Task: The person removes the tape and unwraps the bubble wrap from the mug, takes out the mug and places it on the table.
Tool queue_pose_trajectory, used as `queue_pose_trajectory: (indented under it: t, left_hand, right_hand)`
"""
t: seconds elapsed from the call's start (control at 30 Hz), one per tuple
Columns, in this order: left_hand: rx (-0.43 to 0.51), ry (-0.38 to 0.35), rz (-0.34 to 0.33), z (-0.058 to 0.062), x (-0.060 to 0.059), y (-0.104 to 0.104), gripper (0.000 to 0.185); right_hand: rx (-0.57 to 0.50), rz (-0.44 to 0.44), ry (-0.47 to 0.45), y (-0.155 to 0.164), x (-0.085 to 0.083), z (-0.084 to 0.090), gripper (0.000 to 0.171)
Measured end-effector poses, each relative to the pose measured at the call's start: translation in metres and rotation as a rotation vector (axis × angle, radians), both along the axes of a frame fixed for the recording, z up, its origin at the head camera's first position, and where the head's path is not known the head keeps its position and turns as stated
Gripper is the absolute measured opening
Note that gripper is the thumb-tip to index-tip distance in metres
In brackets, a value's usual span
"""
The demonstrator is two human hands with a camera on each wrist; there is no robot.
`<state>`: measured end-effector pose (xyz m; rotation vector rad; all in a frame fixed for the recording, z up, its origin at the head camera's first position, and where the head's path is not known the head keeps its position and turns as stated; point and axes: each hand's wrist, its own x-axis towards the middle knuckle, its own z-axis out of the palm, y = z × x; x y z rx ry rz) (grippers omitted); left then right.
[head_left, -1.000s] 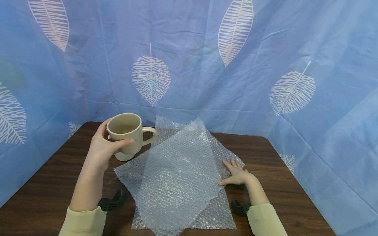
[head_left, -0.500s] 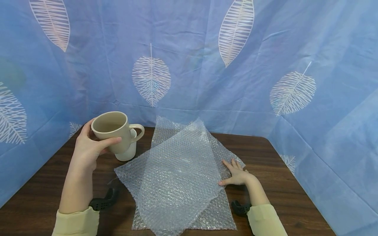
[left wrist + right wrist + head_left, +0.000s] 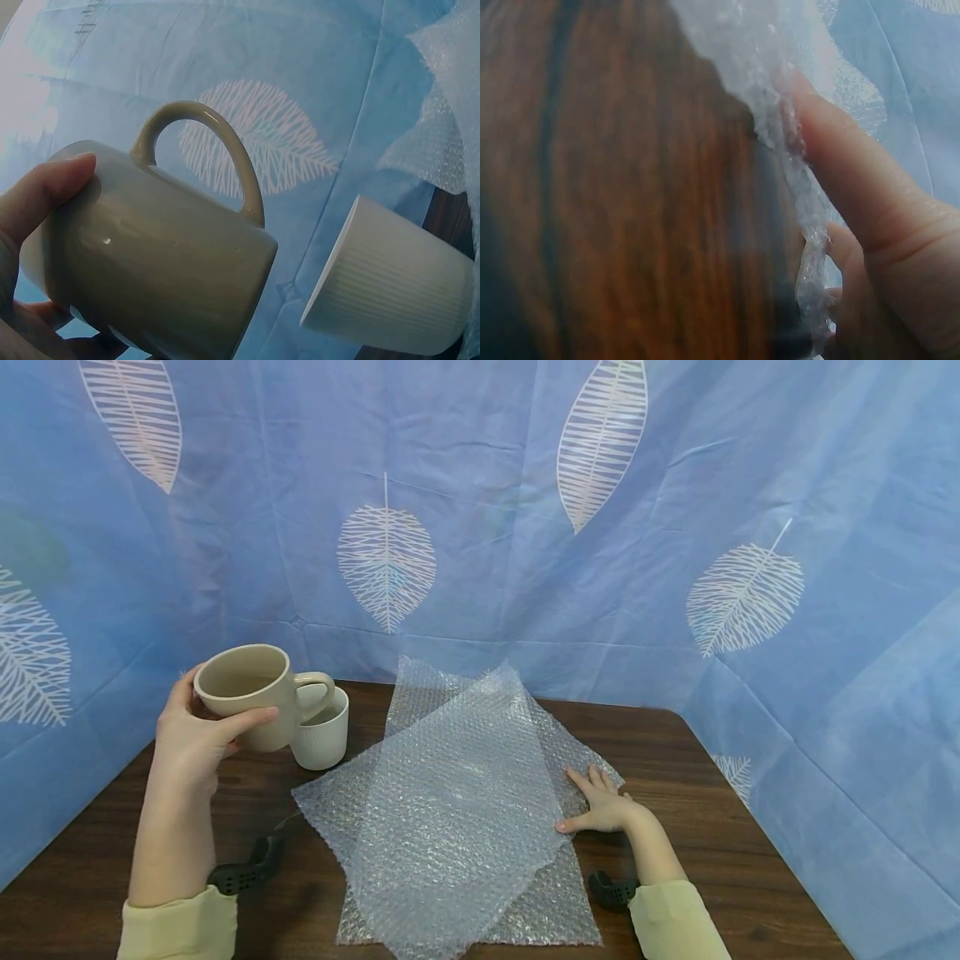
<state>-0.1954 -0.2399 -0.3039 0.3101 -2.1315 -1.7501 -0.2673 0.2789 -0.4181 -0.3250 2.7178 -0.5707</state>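
At the left of the table (image 3: 720,793), your left hand (image 3: 191,735) holds a smooth beige mug (image 3: 243,693) off the wood, its handle pointing right; your fingers (image 3: 251,718) and thumb curl round its body. Just beside it a ribbed white cup (image 3: 322,735) stands upright on the table. Right of that, crumpled sheets of clear bubble wrap (image 3: 450,810) lie overlapped across the middle. At their right edge your right hand (image 3: 603,806) lies flat, fingers straight and slightly spread, pressing the wrap down.
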Motion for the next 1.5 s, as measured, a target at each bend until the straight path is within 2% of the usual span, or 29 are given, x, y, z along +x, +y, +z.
queue_pose_trajectory:
  t: [0.27, 0.57, 0.87, 1.03, 1.23, 1.5]
  left_hand:
    - [0.056, -0.035, 0.060, -0.002, -0.001, -0.011, 0.099]
    - [0.209, -0.022, 0.117, -0.005, -0.003, -0.022, 0.103]
    - [0.222, -0.079, 0.191, -0.007, -0.004, -0.030, 0.106]
    - [0.270, -0.092, 0.222, -0.010, -0.004, -0.034, 0.106]
    - [0.279, -0.107, 0.249, -0.015, -0.005, -0.039, 0.107]
    - [0.252, -0.182, 0.266, -0.022, -0.010, -0.047, 0.110]
  right_hand:
    - [0.000, -0.003, -0.002, -0.001, 0.001, 0.001, 0.111]
    - [-0.010, -0.001, -0.007, 0.000, 0.000, -0.001, 0.113]
    - [-0.014, -0.002, 0.011, 0.002, 0.000, -0.002, 0.112]
    - [-0.006, 0.000, 0.010, 0.001, 0.000, -0.002, 0.111]
    - [-0.003, 0.004, 0.008, 0.001, -0.001, -0.001, 0.112]
    - [-0.003, -0.004, -0.006, 0.008, -0.007, -0.011, 0.118]
